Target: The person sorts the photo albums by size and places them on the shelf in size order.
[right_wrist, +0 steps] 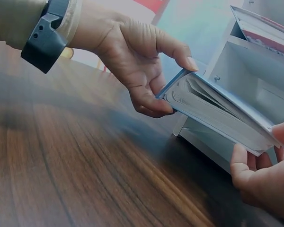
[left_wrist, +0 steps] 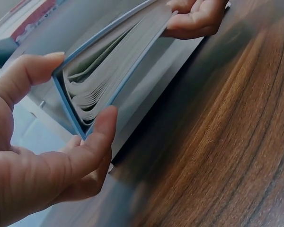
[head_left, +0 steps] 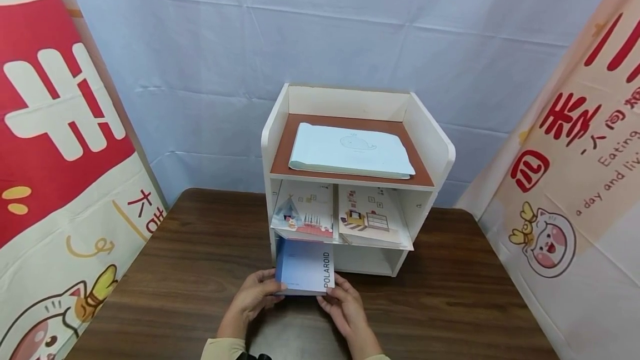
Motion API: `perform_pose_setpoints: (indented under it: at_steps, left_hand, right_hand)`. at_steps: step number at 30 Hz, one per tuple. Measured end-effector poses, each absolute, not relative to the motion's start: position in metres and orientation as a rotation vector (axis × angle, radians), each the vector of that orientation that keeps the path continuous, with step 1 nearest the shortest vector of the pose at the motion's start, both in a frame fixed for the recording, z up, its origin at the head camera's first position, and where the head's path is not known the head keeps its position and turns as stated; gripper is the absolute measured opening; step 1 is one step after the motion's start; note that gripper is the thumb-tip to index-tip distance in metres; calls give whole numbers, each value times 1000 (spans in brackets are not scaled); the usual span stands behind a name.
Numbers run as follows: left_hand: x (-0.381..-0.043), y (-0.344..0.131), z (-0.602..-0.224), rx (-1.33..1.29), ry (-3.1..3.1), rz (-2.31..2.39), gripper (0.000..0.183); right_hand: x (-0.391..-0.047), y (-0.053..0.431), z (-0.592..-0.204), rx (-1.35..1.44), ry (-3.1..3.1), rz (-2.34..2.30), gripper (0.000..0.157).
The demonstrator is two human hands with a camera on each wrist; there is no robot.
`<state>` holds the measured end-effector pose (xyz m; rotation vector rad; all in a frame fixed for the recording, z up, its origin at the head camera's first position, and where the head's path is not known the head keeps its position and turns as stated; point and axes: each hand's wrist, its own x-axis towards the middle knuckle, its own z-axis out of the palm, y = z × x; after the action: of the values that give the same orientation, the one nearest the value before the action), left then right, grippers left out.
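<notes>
A blue-to-white photo album [head_left: 304, 265] marked POLAROID lies level at the front of the small white shelf unit [head_left: 433, 165], its far end inside the bottom compartment's left side. My left hand [head_left: 254, 294] pinches its near left corner, thumb on one cover and fingers on the other. At the near right corner, my right hand [head_left: 346, 305] grips it the same way. The left wrist view shows the album's page edges [left_wrist: 104, 75] fanned loosely between the covers. In the right wrist view, the album [right_wrist: 217, 111] is held above the tabletop, tilted in that view.
Two illustrated books, a left one [head_left: 309, 207] and a right one [head_left: 370, 218], lie side by side on the middle shelf. A white book with a whale drawing [head_left: 352, 149] rests on the brown top. The unit stands on a dark wooden table [head_left: 200, 249] between printed cloths.
</notes>
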<state>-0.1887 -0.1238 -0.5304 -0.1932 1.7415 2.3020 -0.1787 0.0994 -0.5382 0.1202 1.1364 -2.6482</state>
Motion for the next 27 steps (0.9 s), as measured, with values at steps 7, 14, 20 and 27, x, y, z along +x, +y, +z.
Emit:
perform_pose_setpoints:
  at_steps: [7, 14, 20, 27]
  left_hand:
    - [-190, -117, -531, -262, 1722, 2388, 63]
    - [-193, -113, -530, -345, 1725, 2418, 60]
    - [-195, -109, -533, -354, 1744, 2441, 61]
    - [-197, -106, -537, -370, 1747, 2502, 62]
  right_hand:
    - [-186, 97, -538, 154, 1160, -2646, 38]
    - [-191, 96, -539, 169, 1135, -2655, 36]
    - [-197, 95, -541, 191, 1119, -2677, 39]
    - [-205, 92, -542, 210, 1095, -2683, 47]
